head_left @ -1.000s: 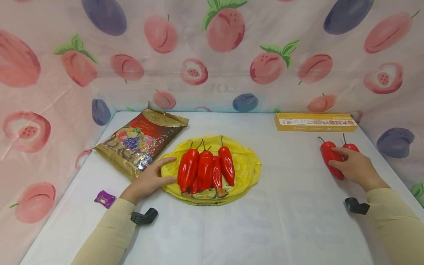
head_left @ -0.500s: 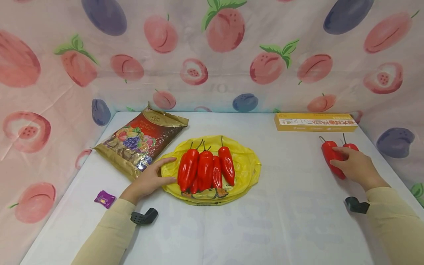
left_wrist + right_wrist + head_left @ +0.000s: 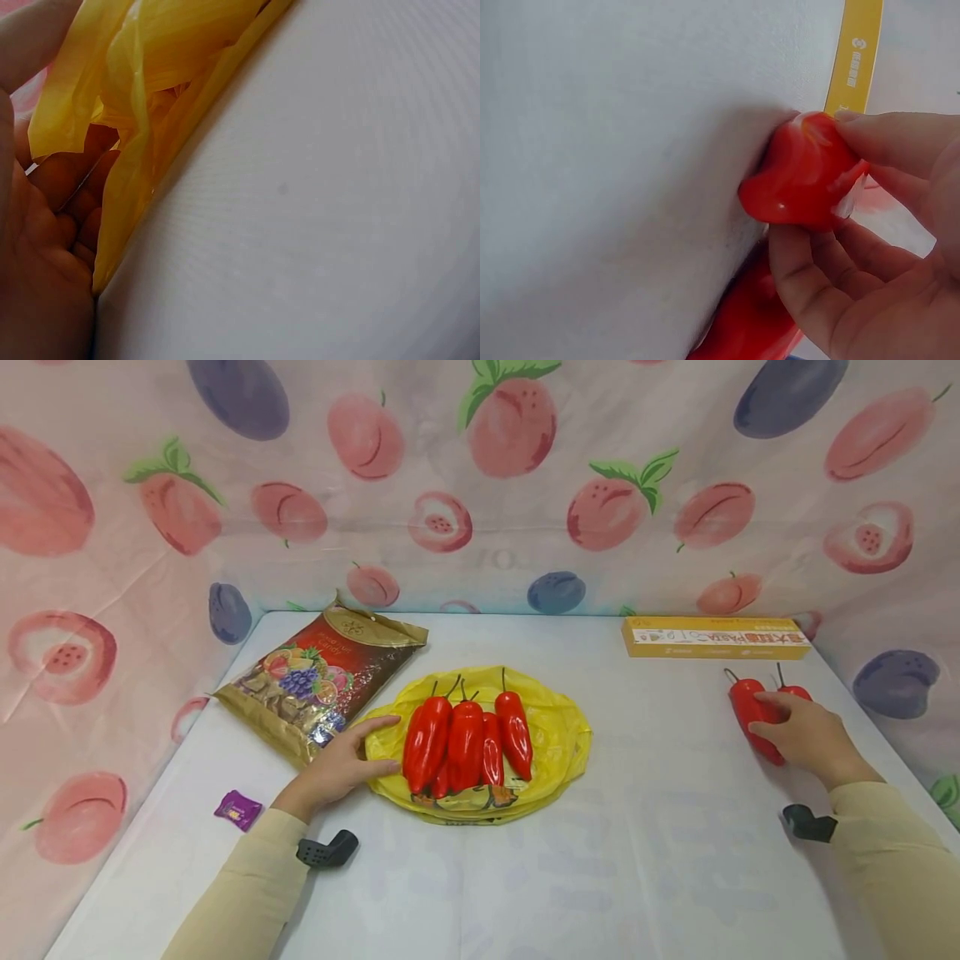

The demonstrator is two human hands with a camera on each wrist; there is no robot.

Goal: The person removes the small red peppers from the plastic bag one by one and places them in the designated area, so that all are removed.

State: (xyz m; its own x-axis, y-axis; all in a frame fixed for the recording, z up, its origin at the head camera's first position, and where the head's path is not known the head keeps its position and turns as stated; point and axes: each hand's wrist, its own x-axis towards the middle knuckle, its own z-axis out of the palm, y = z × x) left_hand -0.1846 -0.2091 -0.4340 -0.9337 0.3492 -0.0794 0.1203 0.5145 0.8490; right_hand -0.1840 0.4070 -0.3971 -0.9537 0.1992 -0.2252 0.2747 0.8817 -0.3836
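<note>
My left hand (image 3: 337,768) holds the left edge of a yellow plastic bag (image 3: 562,743), thumb on the near side and forefinger on the far side. In the left wrist view, folds of the bag (image 3: 180,52) hang between the thumb and the curled fingers. Several glossy red chili peppers (image 3: 426,747) lie together in the middle of the bag, dark stems pointing away. At the far right, my right hand (image 3: 810,739) pinches a red chili pepper (image 3: 750,706) between thumb and fingers, close over the table. Another red chili pepper (image 3: 797,692) lies partly hidden behind that hand.
A candy bag (image 3: 322,668) lies at the back left. Nearer, left of the left forearm, is a small purple wrapped candy (image 3: 238,810). At the back right stands a yellow pasta box (image 3: 712,650) before the fruit-print cloth backdrop (image 3: 510,539).
The chili pepper in my right hand has shifted slightly to the right. My left hand and the yellow bag have kept their places.
</note>
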